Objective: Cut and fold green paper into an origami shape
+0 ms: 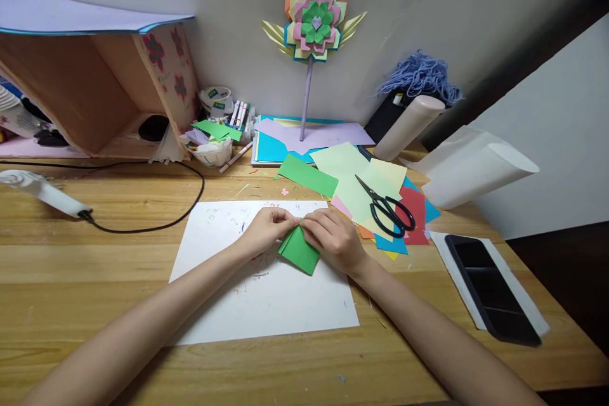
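Note:
A folded piece of green paper (299, 252) is held between both hands, over a white sheet (214, 304) marked with small coloured specks. My left hand (267, 228) pinches its upper left edge with thumb and finger. The fingers of my right hand (335, 238) are closed on its upper right side and cover part of it. Just beyond the hands lies a flat green paper strip (308, 176). Black-handled scissors (385, 206), slightly opened, rest on pale yellow paper (342, 171) to the right.
A paper flower (316, 22) stands against the wall. At left are a cardboard box (109, 89), a cup of scraps (214, 153) and a white corded tool (45, 193). Paper rolls (480, 174) and a phone (492, 288) are at right, near the table edge.

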`<state>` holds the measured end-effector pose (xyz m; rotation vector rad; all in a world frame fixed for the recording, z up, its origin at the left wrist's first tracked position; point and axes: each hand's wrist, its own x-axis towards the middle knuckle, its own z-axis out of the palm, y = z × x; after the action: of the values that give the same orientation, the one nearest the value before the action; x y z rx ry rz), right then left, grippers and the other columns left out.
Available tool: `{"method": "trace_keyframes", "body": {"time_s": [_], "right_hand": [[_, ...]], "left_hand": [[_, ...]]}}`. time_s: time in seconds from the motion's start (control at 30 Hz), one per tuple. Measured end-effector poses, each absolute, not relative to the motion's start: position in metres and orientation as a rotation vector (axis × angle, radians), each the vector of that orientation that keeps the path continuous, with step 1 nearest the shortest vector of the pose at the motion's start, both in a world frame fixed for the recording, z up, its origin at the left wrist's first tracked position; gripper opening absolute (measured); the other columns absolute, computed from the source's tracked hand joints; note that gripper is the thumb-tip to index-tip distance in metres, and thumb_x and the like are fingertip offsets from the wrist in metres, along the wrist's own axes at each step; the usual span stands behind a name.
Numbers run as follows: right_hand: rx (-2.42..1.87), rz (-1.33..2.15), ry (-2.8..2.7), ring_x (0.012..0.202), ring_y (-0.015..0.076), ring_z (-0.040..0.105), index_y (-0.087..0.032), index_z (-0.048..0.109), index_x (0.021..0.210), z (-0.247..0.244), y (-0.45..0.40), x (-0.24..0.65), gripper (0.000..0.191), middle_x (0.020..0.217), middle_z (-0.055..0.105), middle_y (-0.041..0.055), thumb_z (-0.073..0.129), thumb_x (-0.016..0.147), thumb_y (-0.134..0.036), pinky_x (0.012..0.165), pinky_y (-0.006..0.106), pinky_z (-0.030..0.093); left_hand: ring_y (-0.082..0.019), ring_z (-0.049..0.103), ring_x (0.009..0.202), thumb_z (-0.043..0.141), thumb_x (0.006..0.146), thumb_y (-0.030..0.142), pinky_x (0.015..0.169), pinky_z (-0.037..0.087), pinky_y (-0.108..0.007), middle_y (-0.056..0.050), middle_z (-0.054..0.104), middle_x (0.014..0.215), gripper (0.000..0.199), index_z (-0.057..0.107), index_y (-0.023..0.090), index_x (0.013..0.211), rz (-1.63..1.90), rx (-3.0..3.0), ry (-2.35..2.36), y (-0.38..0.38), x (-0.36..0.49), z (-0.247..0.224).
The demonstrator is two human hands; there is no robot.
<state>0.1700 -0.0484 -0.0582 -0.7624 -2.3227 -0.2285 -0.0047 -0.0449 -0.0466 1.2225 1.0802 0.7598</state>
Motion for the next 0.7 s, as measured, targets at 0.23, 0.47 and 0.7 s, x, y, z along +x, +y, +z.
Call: {"method": "trace_keyframes", "body": {"time_s": [0.23,0.47,0.7], "right_hand": [[-0.899,0.374,-2.118,0.084,0.0169,0.059,-0.02,0.065,0.087,-0.055,-0.046,0.174,0.013,0.088,0.064,0.005,0.055,0.081,-0.016,0.073,0.033,0.049],[-0.908,0.62,-2.041,0.088,0.0178,0.059,-0.022,0.068,0.085,-0.053,-0.044,0.176,0.014,0.092,0.064,0.0059,0.055,0.082,-0.022,0.078,0.036,0.048],[-1.202,1.622,-1.509,0.072,0.0137,0.059,-0.017,0.064,0.087,-0.051,-0.037,0.18,0.025,0.082,0.064,0.0036,0.063,0.076,-0.039,0.06,0.024,0.044]], "left_hand": [[-0.009,0.039,0.052,0.061,0.069,0.04,0.05,0.028,-0.022,0.002,0.049,0.055,0.029,0.057,0.013,0.058,0.811,1.237,1.165,-0.046,-0.003,-0.043],[-0.012,0.048,0.059,0.06,0.071,0.042,0.054,0.035,-0.023,-0.002,0.058,0.064,0.03,0.061,0.012,0.065,0.831,1.229,1.166,-0.044,-0.006,-0.052],[-0.011,0.051,0.061,0.06,0.073,0.041,0.057,0.037,-0.023,-0.002,0.061,0.067,0.03,0.064,0.012,0.069,0.822,1.311,1.108,-0.045,-0.007,-0.052]]}}
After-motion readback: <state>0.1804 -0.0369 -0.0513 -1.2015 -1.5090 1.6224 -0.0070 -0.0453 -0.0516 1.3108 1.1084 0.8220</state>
